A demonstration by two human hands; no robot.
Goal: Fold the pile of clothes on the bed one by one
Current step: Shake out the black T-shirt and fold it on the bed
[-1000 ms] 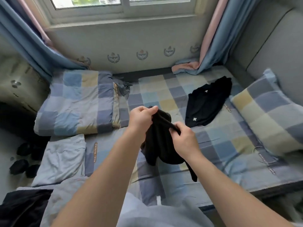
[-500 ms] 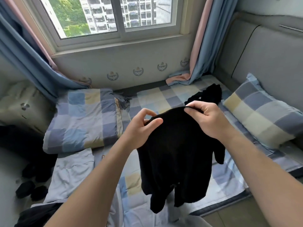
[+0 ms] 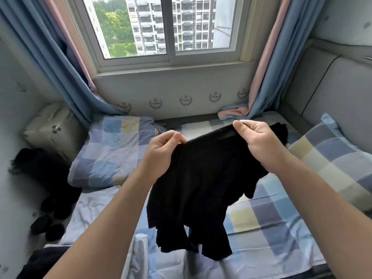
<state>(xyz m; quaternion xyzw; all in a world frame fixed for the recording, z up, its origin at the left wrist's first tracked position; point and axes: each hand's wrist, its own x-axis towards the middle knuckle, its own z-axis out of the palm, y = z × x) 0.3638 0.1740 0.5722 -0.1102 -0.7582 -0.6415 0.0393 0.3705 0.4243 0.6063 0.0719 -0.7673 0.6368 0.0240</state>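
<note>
A black garment (image 3: 201, 188) hangs in the air above the checked bed (image 3: 271, 224). My left hand (image 3: 161, 152) pinches its top edge at the left. My right hand (image 3: 255, 141) pinches the same edge at the right, so the edge is stretched between them. The cloth droops down toward the bed's near edge. A second black garment (image 3: 281, 131) lies on the bed behind my right hand, mostly hidden. A folded pale grey garment (image 3: 88, 216) lies at the bed's left side. Another dark garment (image 3: 44, 260) shows at the bottom left corner.
A folded checked quilt (image 3: 108, 150) lies at the back left and a checked pillow (image 3: 334, 162) at the right against the padded headboard (image 3: 332, 93). Blue and pink curtains (image 3: 267, 67) flank the window. Dark slippers (image 3: 46, 226) sit on the floor at the left.
Both hands have raised the black garment and moved apart along its top edge, spreading it out from a bunched state. The camera has tilted upward toward the window.
</note>
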